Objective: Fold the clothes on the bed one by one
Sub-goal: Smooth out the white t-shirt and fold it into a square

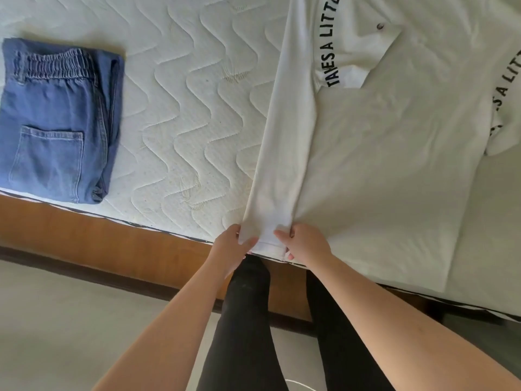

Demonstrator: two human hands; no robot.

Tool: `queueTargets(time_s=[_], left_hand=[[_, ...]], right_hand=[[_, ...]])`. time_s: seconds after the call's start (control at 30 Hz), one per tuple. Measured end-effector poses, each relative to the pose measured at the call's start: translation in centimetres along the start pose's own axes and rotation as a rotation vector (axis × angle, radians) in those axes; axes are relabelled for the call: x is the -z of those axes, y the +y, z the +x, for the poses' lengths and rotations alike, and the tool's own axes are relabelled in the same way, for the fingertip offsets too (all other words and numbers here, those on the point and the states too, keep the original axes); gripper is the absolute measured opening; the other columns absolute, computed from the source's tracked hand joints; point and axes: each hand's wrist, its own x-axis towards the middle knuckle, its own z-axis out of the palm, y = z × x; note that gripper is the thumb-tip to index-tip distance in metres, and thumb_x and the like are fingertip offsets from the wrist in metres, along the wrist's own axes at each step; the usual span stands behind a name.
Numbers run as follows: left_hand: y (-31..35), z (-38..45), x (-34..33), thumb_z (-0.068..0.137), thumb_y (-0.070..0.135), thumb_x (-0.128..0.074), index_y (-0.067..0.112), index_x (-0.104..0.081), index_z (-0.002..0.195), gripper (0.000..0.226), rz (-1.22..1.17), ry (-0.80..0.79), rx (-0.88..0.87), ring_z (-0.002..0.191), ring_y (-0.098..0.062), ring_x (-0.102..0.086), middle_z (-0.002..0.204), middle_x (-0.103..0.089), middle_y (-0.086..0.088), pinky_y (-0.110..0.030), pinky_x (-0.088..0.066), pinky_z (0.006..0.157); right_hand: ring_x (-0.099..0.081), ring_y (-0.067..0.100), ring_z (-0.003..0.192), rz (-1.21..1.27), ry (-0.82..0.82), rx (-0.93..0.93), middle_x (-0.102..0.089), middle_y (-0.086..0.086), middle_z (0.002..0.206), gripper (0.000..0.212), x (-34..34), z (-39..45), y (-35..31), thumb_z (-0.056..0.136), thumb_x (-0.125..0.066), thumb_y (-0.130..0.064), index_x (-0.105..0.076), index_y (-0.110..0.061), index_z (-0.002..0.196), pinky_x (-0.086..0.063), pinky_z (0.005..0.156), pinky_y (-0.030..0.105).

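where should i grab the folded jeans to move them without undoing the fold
Take the folded jeans by their thick stacked edge on the right, reaching in from the open mattress side. The layers meet there, so one hand pinches them all together.

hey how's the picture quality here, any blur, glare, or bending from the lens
Head view: soft, even daylight with no hard glare, only faint shadows in the folds of the white shirt; the wide lens bows the bed frame and stretches the forearms at the bottom; the folded jeans are slightly soft near the left edge; the left hand and right hand at the hem look sharp.
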Motion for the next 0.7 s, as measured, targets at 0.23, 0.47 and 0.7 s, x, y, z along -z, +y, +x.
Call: queueTargets(time_s=[0.23, 0.47, 0.7], left_hand=[[-1.2, 0.6, 1.0, 0.097, 0.036, -0.056, 0.018, -0.058, 0.119, 0.029, 0.125, -0.039, -0.016, 0.086, -0.013, -0.065, 0.101, -0.07, 0.001, -0.028, -0.046, 0.075], [-0.7, 0.4, 1.9, 0.075, 0.022, -0.084, 0.034, -0.034, 0.134, 0.078, 0.125, -0.103, -0.147, 0.096, -0.011, -0.061, 0.112, -0.06, 0.011, -0.03, -0.051, 0.085], [-0.4, -1.1, -0.8, 0.088, 0.009, -0.062, 0.03, -0.027, 0.131, 0.059, 0.169, 0.209, -0.184, 0.084, -0.023, -0.065, 0.105, -0.062, 0.002, -0.036, -0.055, 0.07]], right_hand=[[-0.065, 0.013, 0.058, 0.139, -0.332, -0.157, -0.073, 0.0, 0.092, 0.035, 0.4, -0.3, -1.1, 0.098, -0.05, -0.04, -0.064, -0.009, 0.106, -0.045, 0.05, 0.022], [-0.065, 0.008, 0.053, 0.457, -0.188, -0.088, -0.073, 0.003, 0.086, 0.017, 1.1, 0.5, -0.2, 0.088, -0.07, -0.027, -0.065, -0.017, 0.101, -0.046, 0.045, 0.02], [-0.052, 0.007, 0.048, 1.055, -0.3, -0.138, -0.068, -0.002, 0.075, 0.02, 0.9, 0.5, 0.2, 0.089, -0.07, -0.021, -0.071, -0.011, 0.107, -0.042, 0.047, 0.019]])
